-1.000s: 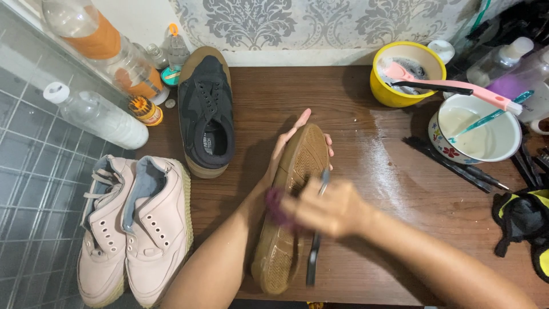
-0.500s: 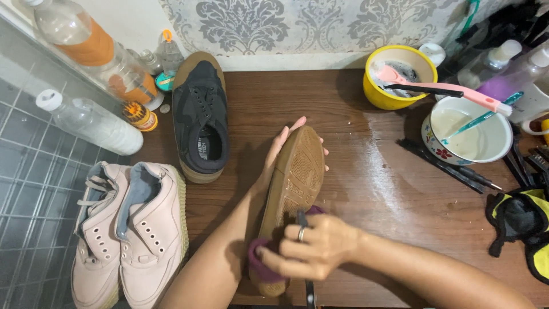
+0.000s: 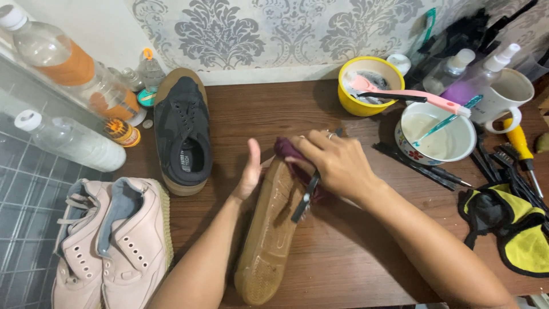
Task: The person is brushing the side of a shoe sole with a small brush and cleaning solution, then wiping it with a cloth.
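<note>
The upturned shoe (image 3: 273,229) is laid sole-up at the middle of the counter (image 3: 366,252), its gum-coloured sole running from a heel nearest the camera to a toe tilted up and away, towards the yellow bowl (image 3: 366,86). A maroon cloth (image 3: 289,150) is pressed on the toe end, so the shoe's long axis stretches back from that cloth towards the person. The cloth is covered by the right hand (image 3: 337,163), whose fingers (image 3: 306,150) are curled closed over it; a dark brush (image 3: 303,197) appears to be tucked under the same palm, slanted across the sole. On the shoe's left edge, the left hand (image 3: 249,171) is set as a brace, thumb raised and palm flat against the side, gripping nothing else. The right hand is the nearer to the toe. Left of the shoe, a black sneaker (image 3: 182,129) is stood upright, with a pink pair (image 3: 108,240) below it.
</note>
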